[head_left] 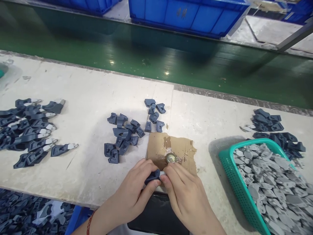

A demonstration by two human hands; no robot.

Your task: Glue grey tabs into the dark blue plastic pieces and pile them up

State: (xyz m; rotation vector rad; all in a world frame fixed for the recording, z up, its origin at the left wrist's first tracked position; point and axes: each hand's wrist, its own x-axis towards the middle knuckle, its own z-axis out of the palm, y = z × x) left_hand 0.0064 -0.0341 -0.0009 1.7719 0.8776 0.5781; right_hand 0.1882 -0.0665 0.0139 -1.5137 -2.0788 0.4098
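Observation:
Near the front edge of the white table, my left hand (pixel 139 182) pinches a dark blue-grey plastic part (pixel 153 176). My right hand (pixel 184 191) grips a small light grey piece (pixel 162 173) that meets the dark part's right end; fingers hide most of both. Just beyond my fingertips, a small round dish of clear liquid (pixel 171 158) sits on a stained piece of cardboard (pixel 156 143). Loose dark plastic parts (pixel 124 133) lie in a group left of the cardboard, with several more (pixel 154 117) behind it.
At far left lie dark parts with light grey ends (pixel 36 130). A teal basket (pixel 234 173) of grey pieces stands at right, dark parts (pixel 276 130) behind it. Beyond the table run a green belt (pixel 117 54) and blue crates (pixel 186 16). A black-topped object (pixel 158 213) is below my hands.

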